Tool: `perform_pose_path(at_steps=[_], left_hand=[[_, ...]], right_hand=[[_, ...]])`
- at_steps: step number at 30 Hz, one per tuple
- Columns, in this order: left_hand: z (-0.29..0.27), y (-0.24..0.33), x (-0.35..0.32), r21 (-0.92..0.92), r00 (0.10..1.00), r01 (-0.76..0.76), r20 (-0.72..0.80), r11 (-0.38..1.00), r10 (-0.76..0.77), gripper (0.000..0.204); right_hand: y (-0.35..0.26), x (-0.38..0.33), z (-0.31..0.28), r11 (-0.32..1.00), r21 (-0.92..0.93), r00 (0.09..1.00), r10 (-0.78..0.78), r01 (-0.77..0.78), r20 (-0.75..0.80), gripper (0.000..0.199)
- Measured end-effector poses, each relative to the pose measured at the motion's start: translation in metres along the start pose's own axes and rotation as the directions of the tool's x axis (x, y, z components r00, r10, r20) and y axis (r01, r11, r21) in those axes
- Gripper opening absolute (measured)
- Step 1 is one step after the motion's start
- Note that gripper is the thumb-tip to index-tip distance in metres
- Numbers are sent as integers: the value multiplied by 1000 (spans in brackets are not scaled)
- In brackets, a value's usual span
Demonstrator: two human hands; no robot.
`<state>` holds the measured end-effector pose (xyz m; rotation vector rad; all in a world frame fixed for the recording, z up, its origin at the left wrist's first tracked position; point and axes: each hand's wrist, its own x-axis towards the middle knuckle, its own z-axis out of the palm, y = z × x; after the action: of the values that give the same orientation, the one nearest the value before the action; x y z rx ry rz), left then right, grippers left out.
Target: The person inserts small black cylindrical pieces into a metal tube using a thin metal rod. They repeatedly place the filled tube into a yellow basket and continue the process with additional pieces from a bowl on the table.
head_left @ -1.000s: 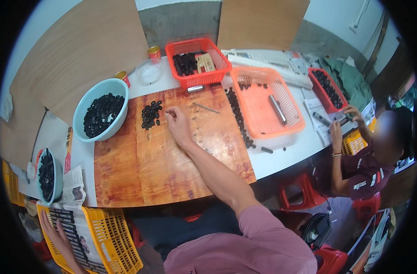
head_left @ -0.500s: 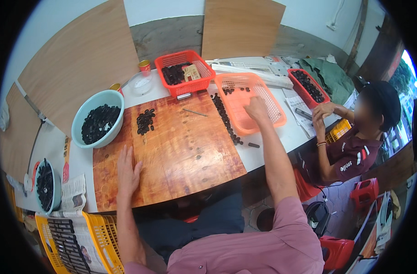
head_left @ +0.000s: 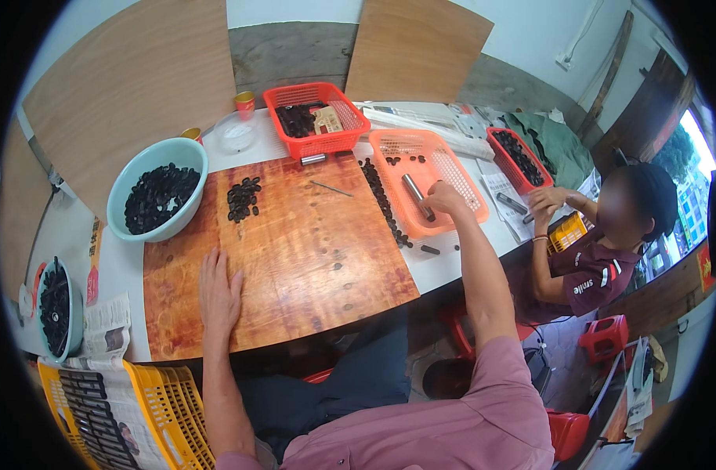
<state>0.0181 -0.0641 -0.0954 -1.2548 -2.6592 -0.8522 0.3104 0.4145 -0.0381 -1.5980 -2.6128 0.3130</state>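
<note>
My left hand (head_left: 219,291) lies flat, fingers stretched, on the left part of the stained wooden board (head_left: 327,258). Over the orange-pink basket (head_left: 379,135) at right, the fingers of my right hand (head_left: 450,199) are curled at the near end of a shiny metal cylinder (head_left: 414,193); the exact grip is partly hidden. The cylinder slants inside the basket, where a few small black pieces (head_left: 418,159) also lie. A heap of black oval pieces (head_left: 243,197) rests on the board, beyond my left hand. Right of the heap lies a thin metal rod (head_left: 331,188).
A pale blue basin (head_left: 121,205) of black pieces stands left of the board. Black discs (head_left: 377,192) line its right edge. A red basket (head_left: 315,145) stands behind. At right a co-worker (head_left: 601,258) sits near another metal cylinder (head_left: 512,204) and a red basket (head_left: 515,182).
The metal cylinder now shows in the orange-pink basket beside my right hand, which has shifted slightly toward me. My left hand stays flat on the board. The whole view has shifted slightly.
</note>
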Motion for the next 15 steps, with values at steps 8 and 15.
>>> perform_pose_path(at_steps=[8, 15], left_hand=[[-4, 1, -2, -22, 999, 25, -24, 999, -26, 53], [0, 1, 3, -110, 996, -15, -85, 994, 5, 47]], right_hand=[[-44, 1, 6, 998, -63, 985, 5, 6, 170, 28], [-65, -21, -42, 950, 259, 959, -104, 174, -262, 24]])
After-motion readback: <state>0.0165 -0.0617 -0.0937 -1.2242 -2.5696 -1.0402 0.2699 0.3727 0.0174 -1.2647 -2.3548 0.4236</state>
